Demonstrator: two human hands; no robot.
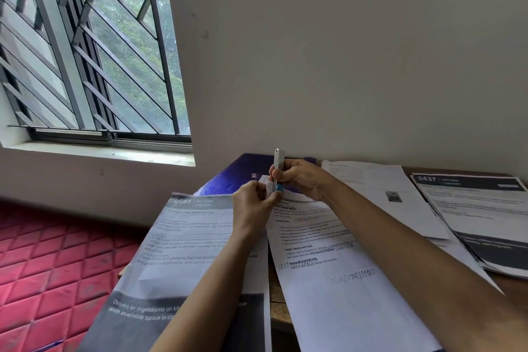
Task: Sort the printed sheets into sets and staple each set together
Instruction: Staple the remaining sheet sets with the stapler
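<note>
My right hand [303, 178] grips a small silver stapler [277, 161] with a blue base, held upright over the top corner of a printed set headed "TASK GOAL" [323, 254]. My left hand [253, 204] pinches that top corner of the paper right at the stapler's jaw. To the left lies a sheet titled "Refrigerator Restocking" [185, 240], partly under my left forearm. A white sheet with a small photo [380, 194] and a stack headed "2437 KITCHEN" [474, 208] lie to the right.
A purple folder [237, 174] lies against the wall behind my hands. The wooden table's edge [275, 303] shows between the two near sheets. A red quilted mattress [51, 260] is at the left, below a barred window [94, 60].
</note>
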